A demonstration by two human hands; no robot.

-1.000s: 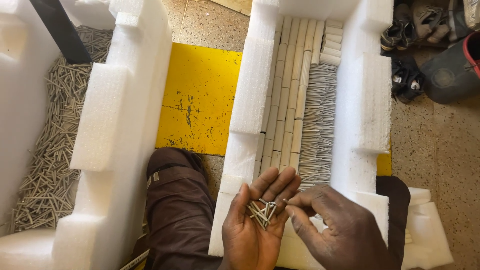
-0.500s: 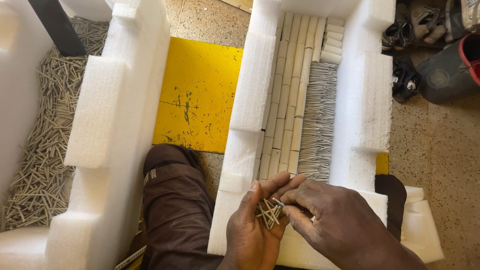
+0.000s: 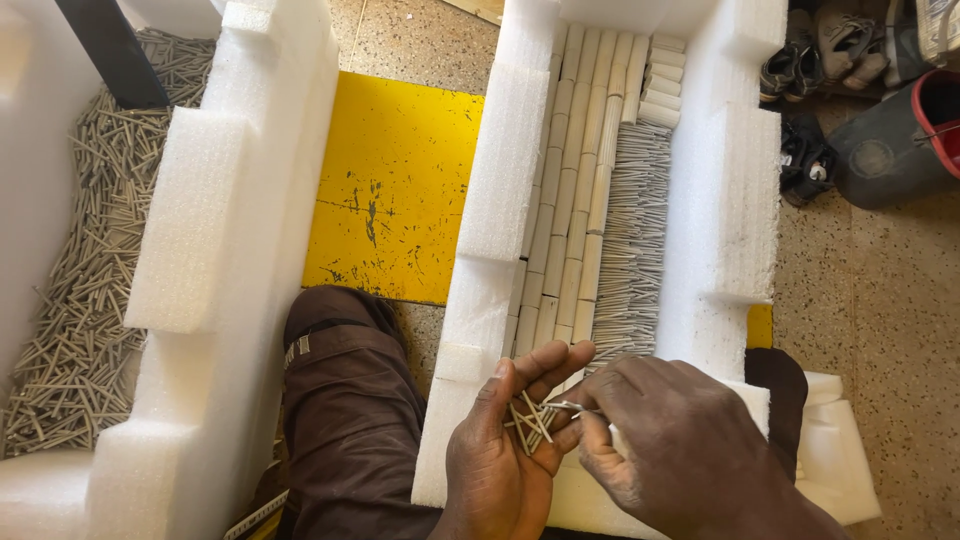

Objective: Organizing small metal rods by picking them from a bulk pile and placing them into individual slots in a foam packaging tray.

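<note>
Two white foam trays are lying side by side on the speckled floor (image 3: 900,330), with a yellow panel (image 3: 395,185) showing between them. The left foam tray (image 3: 225,270) is holding a loose, jumbled heap of thin pale sticks (image 3: 95,260) lying every which way, and a dark bar (image 3: 110,50) is crossing its upper corner. The right foam tray (image 3: 720,210) is holding neat columns of pale wrapped rolls (image 3: 570,190) running away from the person, and beside them a tightly packed bed of thin sticks (image 3: 632,250) lying crosswise, their long axes running left to right. At the near end of that tray the person's left hand (image 3: 500,455) is lying palm up, half open, with the fingers loosely curled and cupping a small bunch of sticks (image 3: 528,418). These are resting on the palm in a fanned, crossed cluster, mostly pointing up and away toward the fingertips, though they are not aligned with one another. The right hand (image 3: 680,450) is coming in from the right, its fingers drawn together in a pinch on the ends of the bunch, touching the left fingertips. A knee in brown trousers (image 3: 345,420) is resting between the trays. Dark sandals (image 3: 800,120) and a grey bucket with a red inside (image 3: 900,140) are sitting on the floor at the upper right
</note>
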